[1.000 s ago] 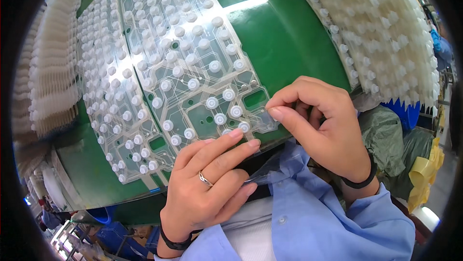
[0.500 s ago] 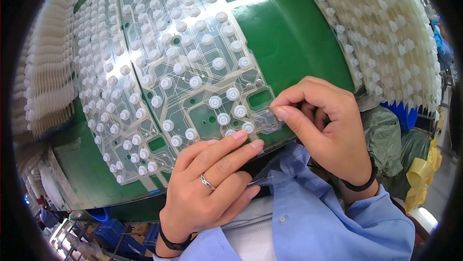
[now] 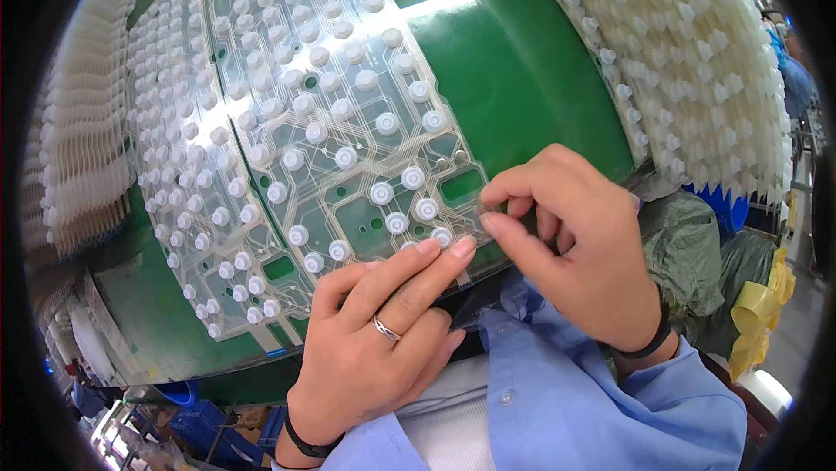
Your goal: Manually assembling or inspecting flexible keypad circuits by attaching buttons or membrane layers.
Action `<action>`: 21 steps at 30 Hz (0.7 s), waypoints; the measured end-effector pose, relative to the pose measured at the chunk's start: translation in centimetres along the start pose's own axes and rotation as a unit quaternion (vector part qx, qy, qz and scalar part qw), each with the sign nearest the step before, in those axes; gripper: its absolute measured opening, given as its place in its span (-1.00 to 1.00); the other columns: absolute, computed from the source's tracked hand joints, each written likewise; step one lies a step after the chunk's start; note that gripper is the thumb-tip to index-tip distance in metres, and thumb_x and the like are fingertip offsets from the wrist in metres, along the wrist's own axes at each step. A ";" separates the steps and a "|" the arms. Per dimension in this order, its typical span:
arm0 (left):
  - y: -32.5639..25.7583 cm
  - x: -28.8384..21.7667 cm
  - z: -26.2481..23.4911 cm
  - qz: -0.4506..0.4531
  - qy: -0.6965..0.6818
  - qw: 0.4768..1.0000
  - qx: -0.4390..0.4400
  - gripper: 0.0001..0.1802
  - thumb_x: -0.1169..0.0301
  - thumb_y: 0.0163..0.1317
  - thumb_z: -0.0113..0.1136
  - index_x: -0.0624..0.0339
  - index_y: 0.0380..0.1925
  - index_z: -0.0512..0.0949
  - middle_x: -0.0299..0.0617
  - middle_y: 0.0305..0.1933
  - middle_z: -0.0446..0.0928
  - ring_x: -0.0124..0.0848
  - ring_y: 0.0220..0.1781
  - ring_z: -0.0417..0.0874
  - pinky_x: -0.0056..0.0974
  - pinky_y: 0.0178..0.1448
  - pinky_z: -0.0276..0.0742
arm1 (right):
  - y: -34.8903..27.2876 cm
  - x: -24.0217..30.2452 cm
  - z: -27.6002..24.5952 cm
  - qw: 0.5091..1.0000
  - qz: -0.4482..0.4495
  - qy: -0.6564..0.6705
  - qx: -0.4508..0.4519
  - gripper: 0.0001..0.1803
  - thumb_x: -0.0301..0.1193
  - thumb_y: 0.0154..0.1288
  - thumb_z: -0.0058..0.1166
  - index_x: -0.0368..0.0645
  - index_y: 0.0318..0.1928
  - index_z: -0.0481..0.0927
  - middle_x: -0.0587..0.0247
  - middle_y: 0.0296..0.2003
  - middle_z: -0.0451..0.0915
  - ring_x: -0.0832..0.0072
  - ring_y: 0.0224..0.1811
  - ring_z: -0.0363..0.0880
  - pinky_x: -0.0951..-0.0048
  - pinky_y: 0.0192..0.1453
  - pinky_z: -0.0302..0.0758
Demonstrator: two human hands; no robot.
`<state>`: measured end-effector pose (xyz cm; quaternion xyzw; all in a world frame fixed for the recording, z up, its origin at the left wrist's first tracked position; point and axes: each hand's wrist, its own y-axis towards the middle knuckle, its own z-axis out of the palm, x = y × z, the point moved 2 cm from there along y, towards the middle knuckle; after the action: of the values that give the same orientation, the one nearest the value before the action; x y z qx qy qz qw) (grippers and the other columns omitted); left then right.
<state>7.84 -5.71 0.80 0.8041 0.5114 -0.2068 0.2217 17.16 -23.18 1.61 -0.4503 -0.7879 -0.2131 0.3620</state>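
Note:
A clear membrane sheet point(image 3: 348, 140) studded with several white rubber domes lies on the green table point(image 3: 522, 62). My left hand point(image 3: 383, 332), with a ring on one finger, presses its fingertips flat on the sheet's near edge, beside a white dome point(image 3: 441, 236). My right hand point(image 3: 575, 245) hovers at the sheet's near right corner with thumb and forefinger pinched together; something small and clear may be between them, but I cannot make it out. A second sheet point(image 3: 174, 166) with domes lies alongside on the left.
A pile of loose white rubber domes point(image 3: 697, 62) fills the right of the table. Stacked white strips point(image 3: 78, 149) sit on the left. A dark green bag point(image 3: 697, 253) and yellow material point(image 3: 758, 314) hang at the right; blue crates point(image 3: 200, 423) stand below the table.
My right hand has edged slightly left toward the sheet's corner, still pinched. My left hand stays pressed on the sheet edge.

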 end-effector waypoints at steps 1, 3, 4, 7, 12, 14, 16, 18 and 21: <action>0.0 0.0 0.0 0.001 -0.002 1.000 0.000 -0.80 0.31 -0.06 0.37 0.05 -0.54 0.51 -0.16 0.25 0.56 -0.17 0.25 0.52 -0.12 0.16 0.33 | -0.1 0.1 0.1 0.999 -0.011 -0.031 -0.003 -0.75 -0.61 0.11 0.29 -0.24 -0.16 0.60 0.37 -0.38 0.48 0.75 -0.59 0.25 0.66 -0.53 0.16; 0.0 0.0 -0.2 0.001 -0.008 1.000 -0.002 -0.80 0.30 -0.04 0.37 0.06 -0.54 0.52 -0.16 0.24 0.56 -0.16 0.25 0.52 -0.12 0.16 0.33 | -0.2 0.6 0.2 0.998 0.003 -0.065 -0.014 -0.67 -0.60 0.09 0.31 -0.22 -0.10 0.56 0.35 -0.34 0.47 0.71 -0.57 0.25 0.63 -0.52 0.19; -0.1 0.1 -0.2 0.000 -0.014 1.000 -0.003 -0.81 0.30 -0.03 0.37 0.06 -0.54 0.52 -0.16 0.24 0.57 -0.15 0.25 0.52 -0.11 0.15 0.34 | -0.1 0.7 0.2 0.997 0.020 -0.070 -0.022 -0.63 -0.59 0.08 0.32 -0.21 -0.08 0.54 0.34 -0.33 0.46 0.69 -0.56 0.26 0.62 -0.51 0.21; -0.7 0.5 -0.5 0.023 -0.065 0.997 -0.017 -0.81 0.29 -0.01 0.37 0.05 -0.53 0.53 -0.17 0.21 0.59 -0.11 0.25 0.51 -0.07 0.14 0.36 | 0.3 1.0 -0.2 0.996 0.046 -0.045 -0.060 -0.56 -0.59 0.07 0.32 -0.18 -0.01 0.50 0.29 -0.29 0.45 0.61 -0.46 0.34 0.58 -0.43 0.29; -4.5 1.7 -5.3 -0.016 -0.150 0.986 -0.066 -0.74 0.15 0.07 0.34 0.08 -0.54 0.58 -0.08 0.05 0.67 -0.01 0.19 0.55 -0.05 0.13 0.41 | -0.4 2.2 1.1 0.982 -0.181 -0.053 0.028 -0.49 -0.57 0.12 0.22 -0.18 0.13 0.52 0.09 0.10 0.52 0.14 0.12 0.50 0.16 0.17 0.43; -7.8 2.7 -6.9 -0.123 -0.163 0.965 -0.162 -0.72 0.15 0.02 0.28 0.12 -0.59 0.61 0.03 -0.03 0.69 0.03 0.12 0.61 -0.05 0.15 0.44 | -0.4 3.0 2.2 0.976 -0.190 -0.063 0.091 -0.50 -0.50 0.15 0.21 -0.17 0.16 0.53 0.11 0.20 0.49 0.11 0.29 0.42 0.06 0.33 0.35; -9.5 3.8 -7.4 -0.194 -0.160 0.949 -0.191 -0.76 0.21 0.00 0.26 0.15 -0.59 0.61 0.05 -0.02 0.69 0.07 0.16 0.61 -0.03 0.23 0.40 | -0.3 2.2 1.8 0.971 -0.173 -0.119 0.112 -0.48 -0.47 0.18 0.20 -0.16 0.19 0.52 0.12 0.26 0.46 0.11 0.39 0.33 0.01 0.43 0.24; -9.9 4.2 -6.8 -0.189 -0.146 0.956 -0.168 -0.79 0.25 -0.01 0.27 0.15 -0.59 0.60 0.02 -0.01 0.69 0.05 0.19 0.60 -0.02 0.26 0.38 | -0.1 0.7 0.0 0.979 -0.150 -0.115 0.070 -0.58 -0.50 0.20 0.17 -0.16 0.12 0.58 0.07 0.22 0.51 0.07 0.37 0.36 0.01 0.46 0.19; -7.9 2.8 -4.6 -0.128 -0.099 0.980 -0.119 -0.86 0.33 0.01 0.33 0.12 -0.52 0.60 -0.12 0.07 0.66 0.00 0.27 0.55 0.02 0.27 0.39 | -0.1 -0.6 -2.2 0.990 -0.097 -0.099 -0.022 -0.67 -0.58 0.21 0.12 -0.19 0.02 0.62 0.03 0.13 0.58 0.04 0.31 0.43 0.05 0.42 0.24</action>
<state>2.21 1.88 1.86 0.6756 0.6065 -0.2493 0.3371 18.11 -25.07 2.59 -0.3991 -0.8548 -0.2187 0.2494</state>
